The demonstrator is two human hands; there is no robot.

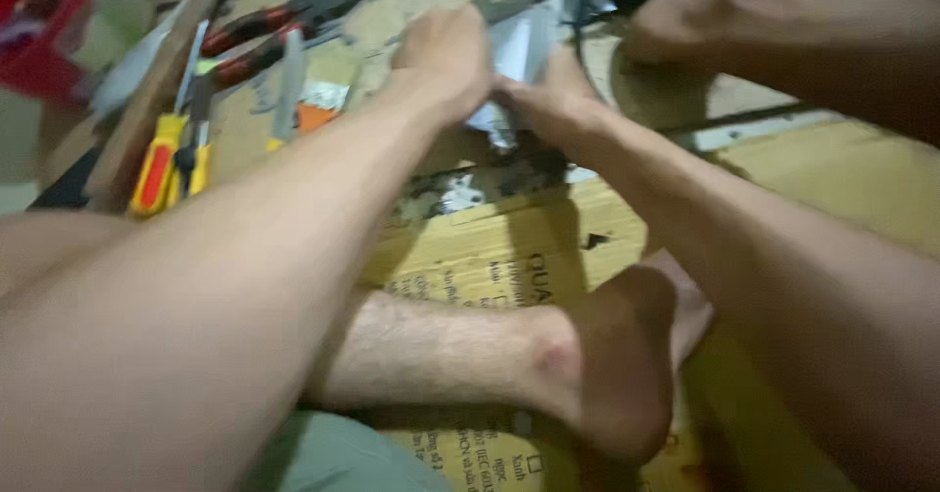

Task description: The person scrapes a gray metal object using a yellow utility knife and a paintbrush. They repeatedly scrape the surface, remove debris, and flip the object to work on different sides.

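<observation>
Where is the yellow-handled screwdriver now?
The yellow-handled screwdriver lies at the left of the head view, beside the red-handled pliers, left of the left hand.

Informal floor-level workshop: pliers [284, 24] and screwdrivers [162, 159] lie scattered on flattened cardboard [490, 247]; the work surface is worn.
</observation>
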